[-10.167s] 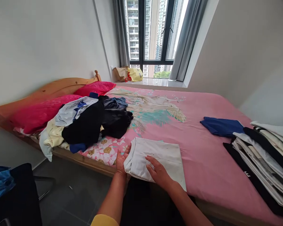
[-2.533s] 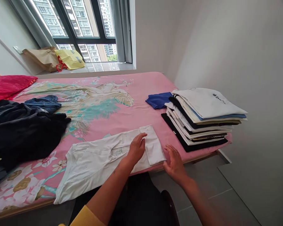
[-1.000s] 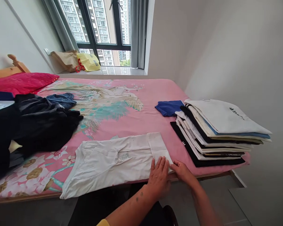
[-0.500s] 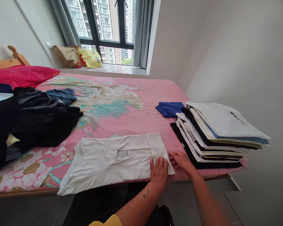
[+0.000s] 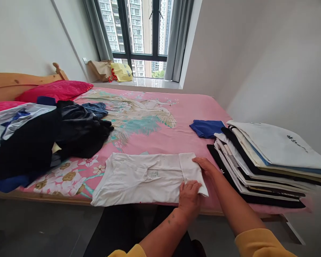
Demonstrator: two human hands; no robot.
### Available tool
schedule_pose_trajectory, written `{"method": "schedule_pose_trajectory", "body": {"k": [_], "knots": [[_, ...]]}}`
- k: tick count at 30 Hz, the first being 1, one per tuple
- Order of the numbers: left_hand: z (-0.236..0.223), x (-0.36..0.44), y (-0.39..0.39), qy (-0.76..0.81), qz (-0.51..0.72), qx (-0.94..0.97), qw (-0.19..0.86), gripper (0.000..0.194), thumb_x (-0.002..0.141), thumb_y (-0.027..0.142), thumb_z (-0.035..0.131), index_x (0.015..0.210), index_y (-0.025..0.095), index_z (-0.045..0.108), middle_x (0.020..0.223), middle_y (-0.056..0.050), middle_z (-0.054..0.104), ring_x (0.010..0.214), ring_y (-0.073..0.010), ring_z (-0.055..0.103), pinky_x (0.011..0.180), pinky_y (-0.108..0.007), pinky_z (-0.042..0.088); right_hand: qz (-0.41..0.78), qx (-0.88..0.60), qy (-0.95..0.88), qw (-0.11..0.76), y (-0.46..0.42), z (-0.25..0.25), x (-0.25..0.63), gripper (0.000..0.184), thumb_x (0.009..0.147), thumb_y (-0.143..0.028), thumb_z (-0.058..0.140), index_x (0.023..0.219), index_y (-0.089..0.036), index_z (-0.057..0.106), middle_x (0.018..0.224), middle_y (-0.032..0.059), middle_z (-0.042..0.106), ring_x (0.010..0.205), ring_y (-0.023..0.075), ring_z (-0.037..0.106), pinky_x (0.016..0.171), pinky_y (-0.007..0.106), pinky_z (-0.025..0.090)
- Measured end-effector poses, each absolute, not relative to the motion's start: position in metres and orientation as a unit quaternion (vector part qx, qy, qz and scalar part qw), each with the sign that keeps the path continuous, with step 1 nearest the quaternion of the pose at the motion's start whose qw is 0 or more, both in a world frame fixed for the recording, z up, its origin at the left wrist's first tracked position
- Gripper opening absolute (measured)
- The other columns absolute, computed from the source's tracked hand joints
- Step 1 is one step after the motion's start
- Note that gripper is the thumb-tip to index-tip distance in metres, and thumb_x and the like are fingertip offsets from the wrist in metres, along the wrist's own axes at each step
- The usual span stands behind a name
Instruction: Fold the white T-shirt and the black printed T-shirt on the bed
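Observation:
A white shirt (image 5: 133, 178) lies folded into a long strip along the near edge of the bed, its right end turned over into a band. A small printed neck label shows near its middle. My left hand (image 5: 189, 194) rests on the near part of the turned-over end, fingers stretched out. At the far right corner of that end, my right hand (image 5: 205, 167) has its fingertips closed on the fabric edge; its thumb is mostly hidden.
A tall stack of folded clothes (image 5: 264, 167) stands close to my right forearm, with a folded blue garment (image 5: 207, 128) behind it. Loose dark clothes (image 5: 77, 132) are heaped at the left. A red pillow (image 5: 56, 90) lies by the wooden headboard (image 5: 21, 80).
My right hand has moved from the right edge of the shirt up to its far right corner. The left hand stays on the turned-over end. The view has swung left.

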State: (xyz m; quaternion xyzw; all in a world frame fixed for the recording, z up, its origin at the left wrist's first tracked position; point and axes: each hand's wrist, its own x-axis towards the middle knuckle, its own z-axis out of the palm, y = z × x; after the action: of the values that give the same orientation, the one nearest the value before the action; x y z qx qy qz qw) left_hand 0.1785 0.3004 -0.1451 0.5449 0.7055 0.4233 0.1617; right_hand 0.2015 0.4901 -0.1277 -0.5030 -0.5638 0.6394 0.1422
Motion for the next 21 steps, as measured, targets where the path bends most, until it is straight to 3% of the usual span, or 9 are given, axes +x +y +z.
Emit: {"method": "schedule_pose_trajectory", "body": {"k": [3,6,8,11,16,21], "knots": [[-0.125,0.163,0.276,0.681,0.550,0.450,0.175,0.037,0.082,0.014,0.043,0.113,0.023,0.060,0.117,-0.006,0.062,0.111,-0.0194,0.052,0.099,-0.039,0.037,0.614,-0.506,-0.588,0.144,0.480,-0.107,0.182,0.023,0.067,-0.028,0.052,0.086,-0.016,0.055,0.059,-0.0009,0.056,0.050,0.0111,0.052,0.051,0.023,0.043],[-0.106,0.139,0.242,0.637,0.669,0.311,0.223,0.029,0.088,0.029,0.043,0.107,0.021,0.064,0.104,-0.006,0.066,0.098,-0.0195,0.057,0.090,-0.033,0.043,0.569,-0.495,-0.640,0.144,0.460,-0.078,0.145,0.045,0.070,-0.028,0.050,0.113,-0.016,0.049,0.054,-0.0040,0.052,0.043,0.0103,0.048,0.048,0.024,0.040],[-0.098,0.120,0.215,0.602,0.721,0.215,0.269,0.032,0.086,0.039,0.048,0.104,0.019,0.064,0.098,-0.006,0.067,0.091,-0.0190,0.059,0.083,-0.029,0.045,0.538,-0.469,-0.686,0.143,0.438,-0.058,0.109,0.062,0.070,-0.027,0.052,0.130,-0.018,0.037,0.054,-0.0042,0.053,0.042,0.0111,0.048,0.049,0.025,0.039],[-0.098,0.091,0.175,0.553,0.779,0.092,0.281,0.036,0.081,0.043,0.057,0.104,0.016,0.063,0.101,-0.006,0.067,0.094,-0.0198,0.060,0.085,-0.028,0.045,0.495,-0.411,-0.754,0.135,0.395,-0.036,0.043,0.077,0.066,-0.024,0.059,0.137,-0.021,0.031,0.062,-0.0007,0.059,0.050,0.0142,0.054,0.056,0.027,0.041],[-0.121,0.042,0.120,0.484,0.840,-0.088,0.229,0.045,0.074,0.039,0.066,0.113,0.017,0.059,0.108,-0.008,0.067,0.102,-0.0207,0.060,0.092,-0.031,0.044,0.327,-0.275,-0.900,0.082,0.309,-0.048,-0.065,0.069,0.067,-0.024,0.061,0.133,-0.016,0.041,0.088,0.0103,0.065,0.085,0.0248,0.061,0.073,0.031,0.043],[-0.138,0.002,0.084,0.444,0.841,-0.179,0.252,0.055,0.071,0.033,0.070,0.121,0.019,0.053,0.107,-0.010,0.067,0.094,-0.0205,0.064,0.082,-0.032,0.050,0.330,-0.233,-0.914,0.034,0.267,-0.103,-0.110,0.046,0.078,-0.031,0.054,0.123,-0.021,0.050,0.089,0.0069,0.066,0.087,0.0214,0.061,0.077,0.031,0.044]]}}
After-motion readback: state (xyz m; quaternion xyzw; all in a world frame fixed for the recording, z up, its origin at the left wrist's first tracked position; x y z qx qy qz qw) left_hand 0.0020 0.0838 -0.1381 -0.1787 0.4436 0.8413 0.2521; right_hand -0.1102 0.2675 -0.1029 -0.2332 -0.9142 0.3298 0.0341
